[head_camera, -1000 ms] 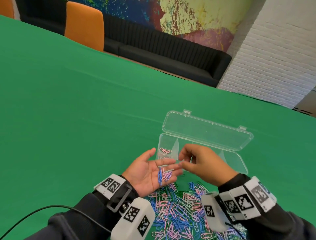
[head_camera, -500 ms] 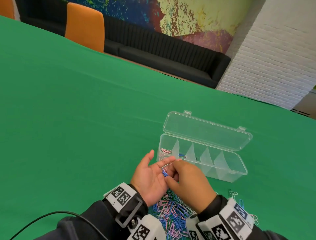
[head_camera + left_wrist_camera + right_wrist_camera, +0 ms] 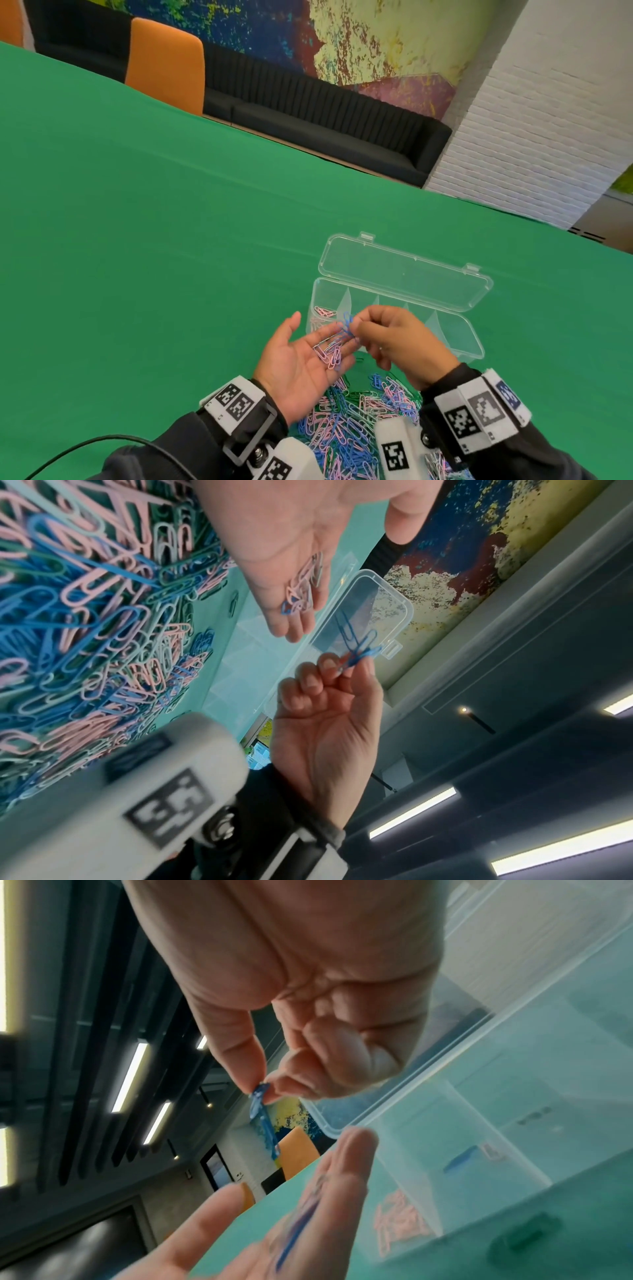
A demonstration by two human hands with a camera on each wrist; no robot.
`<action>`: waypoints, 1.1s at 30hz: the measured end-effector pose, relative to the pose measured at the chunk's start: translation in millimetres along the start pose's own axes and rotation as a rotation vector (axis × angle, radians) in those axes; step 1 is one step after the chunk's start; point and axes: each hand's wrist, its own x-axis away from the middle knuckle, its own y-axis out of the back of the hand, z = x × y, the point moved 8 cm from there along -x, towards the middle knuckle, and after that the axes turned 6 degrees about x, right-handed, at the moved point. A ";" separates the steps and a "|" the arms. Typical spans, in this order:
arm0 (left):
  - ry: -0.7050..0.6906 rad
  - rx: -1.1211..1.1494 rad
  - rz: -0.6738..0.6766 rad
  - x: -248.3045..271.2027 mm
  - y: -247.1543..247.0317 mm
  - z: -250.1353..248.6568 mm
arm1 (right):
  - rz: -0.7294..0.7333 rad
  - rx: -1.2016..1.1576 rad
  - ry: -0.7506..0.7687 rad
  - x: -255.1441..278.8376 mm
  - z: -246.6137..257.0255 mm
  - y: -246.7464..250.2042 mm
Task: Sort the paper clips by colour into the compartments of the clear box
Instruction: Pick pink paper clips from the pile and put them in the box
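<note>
Your left hand lay flat and relaxed, cradling pink clips; your right hand pinched blue clips just before the box. You needed to drop them clear of the divider, into the compartment beside the pinks.

An office lounge or meeting room: a long black sofa, orange chairs, a colourful mural, white brick wall, linear ceiling lights.

My left hand lies palm up, fingers straight, pointing toward 2 o'clock. My right hand, at its 3 o'clock, has fingers curled, thumb and forefinger pinching together.
</note>
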 end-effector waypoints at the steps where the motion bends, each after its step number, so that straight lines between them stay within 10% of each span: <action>1: 0.001 -0.008 -0.006 0.5 0.9 -0.2 | -0.037 -0.005 -0.008 -4.2 0.3 8.0; 13: -0.016 -0.124 -0.060 -1.6 12.8 -6.9 | -0.305 0.075 -0.087 -27.7 -5.4 57.5; 33: 0.071 -0.018 0.002 4.1 0.5 3.6 | -0.026 0.744 0.270 23.3 7.5 -26.3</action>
